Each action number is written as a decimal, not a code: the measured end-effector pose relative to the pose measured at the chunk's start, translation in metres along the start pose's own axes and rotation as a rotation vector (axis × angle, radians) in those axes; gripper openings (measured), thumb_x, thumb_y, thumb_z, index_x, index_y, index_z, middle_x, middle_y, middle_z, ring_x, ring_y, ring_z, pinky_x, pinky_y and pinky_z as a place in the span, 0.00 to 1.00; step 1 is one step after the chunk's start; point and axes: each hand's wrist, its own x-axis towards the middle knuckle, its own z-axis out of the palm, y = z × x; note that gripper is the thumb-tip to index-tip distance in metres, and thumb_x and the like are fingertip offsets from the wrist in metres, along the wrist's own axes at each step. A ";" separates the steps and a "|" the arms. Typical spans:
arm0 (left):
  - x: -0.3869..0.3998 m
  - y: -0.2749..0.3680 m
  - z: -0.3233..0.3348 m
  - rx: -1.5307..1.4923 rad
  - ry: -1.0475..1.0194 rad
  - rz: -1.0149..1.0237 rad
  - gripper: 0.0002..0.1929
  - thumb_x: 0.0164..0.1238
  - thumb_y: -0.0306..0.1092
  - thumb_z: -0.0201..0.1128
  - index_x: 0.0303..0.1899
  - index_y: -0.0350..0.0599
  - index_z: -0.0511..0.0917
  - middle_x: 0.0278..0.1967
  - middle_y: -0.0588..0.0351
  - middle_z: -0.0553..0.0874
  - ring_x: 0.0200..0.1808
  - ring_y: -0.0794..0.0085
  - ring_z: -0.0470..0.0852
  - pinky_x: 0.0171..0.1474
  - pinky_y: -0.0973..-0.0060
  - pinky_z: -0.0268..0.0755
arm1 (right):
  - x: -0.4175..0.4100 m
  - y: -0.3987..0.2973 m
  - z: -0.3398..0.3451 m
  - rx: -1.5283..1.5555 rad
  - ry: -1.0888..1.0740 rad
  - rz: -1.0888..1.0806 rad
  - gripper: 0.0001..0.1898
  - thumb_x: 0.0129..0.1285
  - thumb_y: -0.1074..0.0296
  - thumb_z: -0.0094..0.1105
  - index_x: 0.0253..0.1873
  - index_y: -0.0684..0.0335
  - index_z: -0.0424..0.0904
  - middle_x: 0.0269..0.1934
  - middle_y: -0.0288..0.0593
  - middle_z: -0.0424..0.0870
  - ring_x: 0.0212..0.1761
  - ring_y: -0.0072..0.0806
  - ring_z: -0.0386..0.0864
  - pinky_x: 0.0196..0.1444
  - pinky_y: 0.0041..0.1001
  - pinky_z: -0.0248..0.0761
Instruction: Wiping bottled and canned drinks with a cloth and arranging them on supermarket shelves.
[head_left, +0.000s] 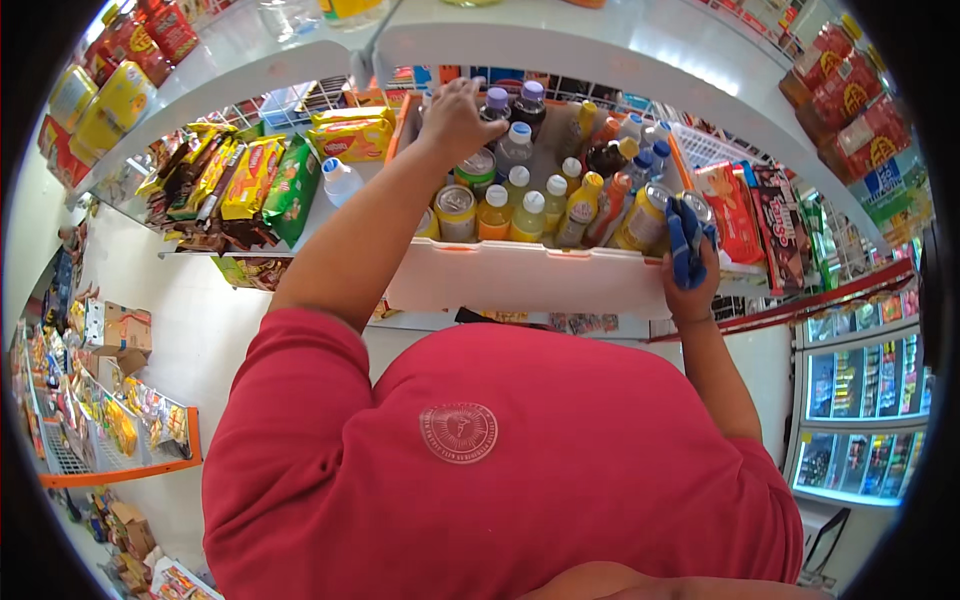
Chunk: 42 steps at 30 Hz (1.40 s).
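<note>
A white crate with an orange rim (525, 274) stands before me, holding several drink bottles and cans. My left hand (459, 120) reaches over its back left part, fingers spread, beside a dark bottle with a purple cap (495, 103); whether the fingertips touch a bottle there cannot be told. My right hand (691, 281) grips a blue cloth (685, 244) at the crate's front right corner, next to a drink can (696, 206). A metal can (455, 212) and small bottles with white caps stand along the front. A clear bottle with a blue cap (340, 181) is outside the crate, to its left.
Snack packets (255, 180) line the shelf at left, with a yellow biscuit pack (351, 135) close to the crate. Red snack packs (727, 214) stand right of it. A white shelf edge (570, 52) overhangs the back. Boxes and a wire rack (124, 474) are at far left.
</note>
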 end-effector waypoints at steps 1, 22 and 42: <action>0.007 0.003 0.011 0.032 -0.017 -0.071 0.43 0.51 0.60 0.68 0.64 0.39 0.70 0.63 0.46 0.73 0.68 0.54 0.66 0.68 0.57 0.60 | 0.001 -0.001 0.000 -0.020 0.013 -0.026 0.29 0.56 0.72 0.67 0.63 0.71 0.68 0.55 0.55 0.76 0.57 0.43 0.76 0.62 0.36 0.67; -0.092 0.125 -0.091 -1.709 0.152 0.116 0.25 0.72 0.55 0.55 0.62 0.55 0.63 0.60 0.49 0.74 0.61 0.52 0.74 0.64 0.51 0.66 | 0.017 -0.080 -0.010 0.407 0.045 -0.164 0.46 0.51 0.62 0.77 0.70 0.64 0.56 0.63 0.53 0.66 0.66 0.45 0.67 0.67 0.40 0.61; -0.091 0.211 -0.073 -1.405 -0.408 0.075 0.33 0.51 0.28 0.76 0.57 0.41 0.64 0.45 0.54 0.83 0.48 0.72 0.81 0.53 0.70 0.75 | 0.025 -0.117 -0.044 1.121 -0.479 0.709 0.36 0.59 0.41 0.67 0.63 0.62 0.70 0.47 0.38 0.80 0.46 0.22 0.78 0.46 0.24 0.74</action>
